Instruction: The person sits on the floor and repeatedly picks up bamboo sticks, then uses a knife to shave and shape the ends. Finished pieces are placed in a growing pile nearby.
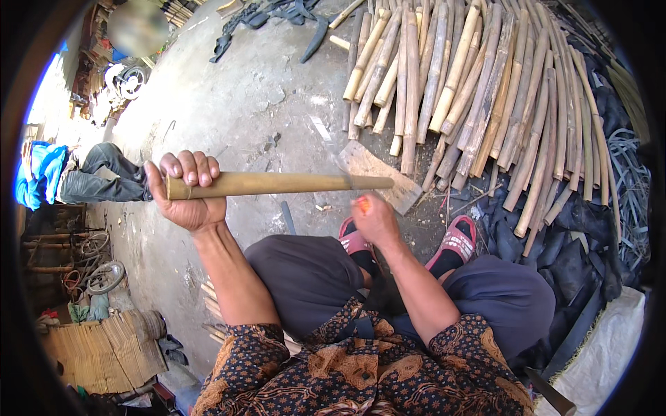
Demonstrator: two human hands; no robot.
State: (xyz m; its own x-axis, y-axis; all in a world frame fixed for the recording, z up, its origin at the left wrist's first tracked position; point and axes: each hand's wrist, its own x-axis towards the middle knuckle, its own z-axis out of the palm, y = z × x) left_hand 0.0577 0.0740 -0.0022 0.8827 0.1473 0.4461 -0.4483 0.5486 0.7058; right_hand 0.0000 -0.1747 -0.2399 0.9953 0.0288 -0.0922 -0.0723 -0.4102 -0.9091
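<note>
Bamboo stick (277, 183) in left hand (200, 213), right hand (378, 220) just below far end

Held roughly level in front of the dark-trousered knees (298, 269), above the concrete floor (257, 97). Gripped near the left end by the fingers (189, 168) of the left hand, wrapped tightly round. Curled closed, in the case of the right hand, about something orange (363, 203), too small to identify; impossible to tell whether touching the stick.

Probably light for its length, stiff, smooth enough to twist in a slack grip, and likelier to split along the grain than to bend. Best taken round the broader-looking left end, leaving the narrow end free.

Visible behind that narrow end: a pale flat board (408, 193). Piled beyond, at upper right: bamboo poles (472, 76), likely to hinder a wide swing. Planted near the board: pink sandals (459, 243). Heaped at right: dark strips (555, 260) and a white sack (610, 347). Well apart at left: a person in blue (45, 173).
</note>
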